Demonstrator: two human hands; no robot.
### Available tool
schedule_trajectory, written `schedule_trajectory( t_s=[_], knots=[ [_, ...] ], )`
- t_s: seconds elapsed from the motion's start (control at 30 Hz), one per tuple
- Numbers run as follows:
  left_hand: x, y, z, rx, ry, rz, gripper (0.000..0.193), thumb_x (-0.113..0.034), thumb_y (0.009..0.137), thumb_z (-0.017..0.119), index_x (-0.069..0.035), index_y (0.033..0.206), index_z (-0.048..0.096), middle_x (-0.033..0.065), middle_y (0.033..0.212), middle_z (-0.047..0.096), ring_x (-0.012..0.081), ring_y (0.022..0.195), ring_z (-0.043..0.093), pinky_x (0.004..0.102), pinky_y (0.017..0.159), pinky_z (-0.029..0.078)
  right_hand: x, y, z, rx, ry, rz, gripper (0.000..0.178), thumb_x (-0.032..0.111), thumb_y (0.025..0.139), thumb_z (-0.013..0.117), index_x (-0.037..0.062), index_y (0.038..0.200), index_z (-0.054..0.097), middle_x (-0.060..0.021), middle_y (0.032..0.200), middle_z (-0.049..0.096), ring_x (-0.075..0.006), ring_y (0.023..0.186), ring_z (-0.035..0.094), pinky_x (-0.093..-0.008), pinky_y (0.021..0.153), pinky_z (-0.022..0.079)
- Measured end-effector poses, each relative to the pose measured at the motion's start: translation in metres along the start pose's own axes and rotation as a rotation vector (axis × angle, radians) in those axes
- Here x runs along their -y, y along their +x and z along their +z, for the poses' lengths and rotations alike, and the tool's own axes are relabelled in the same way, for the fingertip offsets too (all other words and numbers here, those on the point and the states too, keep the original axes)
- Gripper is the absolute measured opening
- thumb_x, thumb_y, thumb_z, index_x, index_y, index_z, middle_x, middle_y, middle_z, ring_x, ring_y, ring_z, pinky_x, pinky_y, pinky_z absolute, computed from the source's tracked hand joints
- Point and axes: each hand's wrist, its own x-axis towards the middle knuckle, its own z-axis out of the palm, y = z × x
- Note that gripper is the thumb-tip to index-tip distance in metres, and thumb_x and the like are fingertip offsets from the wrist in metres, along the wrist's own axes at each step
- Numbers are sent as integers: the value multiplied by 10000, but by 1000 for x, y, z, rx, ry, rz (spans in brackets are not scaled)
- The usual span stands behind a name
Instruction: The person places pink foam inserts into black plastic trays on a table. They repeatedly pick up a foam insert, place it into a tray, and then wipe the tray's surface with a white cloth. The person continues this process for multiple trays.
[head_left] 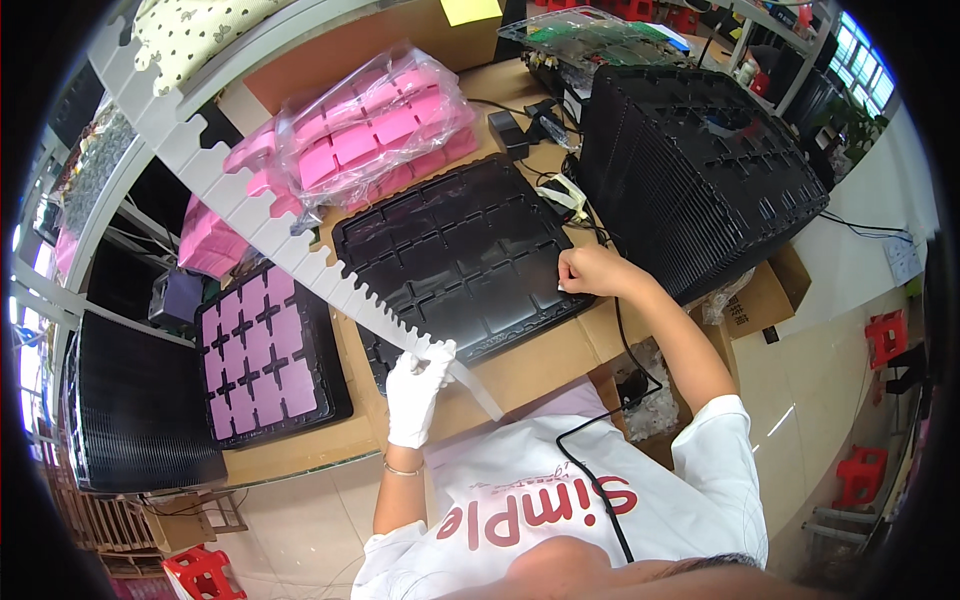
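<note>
Left hand (418,392): white-gloved, its grip clenched on the near end of the long white notched strip (250,210), pinching it so the strip rides slanted above the desk rather than lying on it.
Notched strip: runs from the glove up and away to the far left, crossing over the left edge of the empty black tray (462,255); its toothed edge faces the tray.
Right hand (590,271): bare, fingers curled and pressed on the right rim of the empty black tray, seemingly to steady it; whether it pinches something small there I cannot tell.
Empty black tray: flat on the brown desk (545,355), directly before the person, its moulded pockets bare.
Filled tray (262,350): left of the empty black tray, pockets holding pink squares.
Pink pads in clear bags (375,130): behind the empty black tray, kept wrapped.
Tall stack of black trays (700,165): right of the empty black tray, close by the right hand.
Second black stack (135,410): far left, beyond the filled tray.
Black cable (630,345): trails under the right forearm.
</note>
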Motion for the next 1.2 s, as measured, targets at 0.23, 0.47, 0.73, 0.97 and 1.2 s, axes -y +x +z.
schedule_trajectory(
  t_s=[0.23,0.47,0.73,0.97,1.2],
  knots=[
    [1,0,-1,-20,-43,-25,235,-190,858,758,-18,972,644,40,846,676,65,650,589,209,605,470,1,-6,-3,-48,110,24,124,106,783,687,-6,787,633,-138,715,672,-263,669,659,-362,617,496],
    [3,0,0,-20,-35,-28,243,-193,859,758,-15,983,647,38,853,673,63,651,586,212,613,481,-2,-4,3,-106,77,-8,141,122,777,696,-4,791,636,-144,732,678,-267,679,664,-363,639,507],
    [9,2,-2,-15,-35,-19,264,-186,851,766,-3,1001,650,40,860,675,61,652,582,210,605,488,-1,1,6,-89,48,97,184,160,758,743,-1,772,654,-152,728,679,-274,681,667,-367,642,509],
    [4,0,-1,-25,-28,-21,238,-184,851,764,-16,965,639,28,823,657,66,640,581,212,609,490,-7,4,9,-126,47,90,188,165,756,750,-2,784,667,-159,703,671,-270,656,663,-366,626,506],
    [5,1,-1,-19,-29,-7,223,-181,859,755,-24,955,631,25,814,646,70,641,581,218,614,487,-17,6,12,-131,73,62,179,149,753,753,-8,785,674,-108,650,635,-209,581,611,-338,561,472]
  ],
)
